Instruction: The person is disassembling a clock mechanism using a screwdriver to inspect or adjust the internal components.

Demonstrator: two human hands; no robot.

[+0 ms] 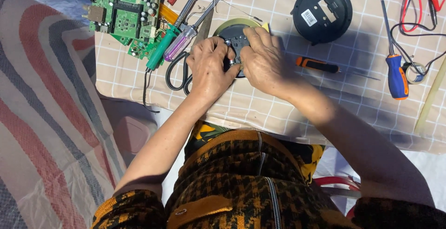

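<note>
We grip a round black device with both hands: our left hand clasps its left edge, our right hand its right. It rests on the desk, just right of the scissors; an orange screwdriver lies further right.

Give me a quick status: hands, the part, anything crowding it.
Left hand and right hand both grip the round black part. Scissors and screwdrivers crowd its left. Orange-handled tool lies right.
</note>
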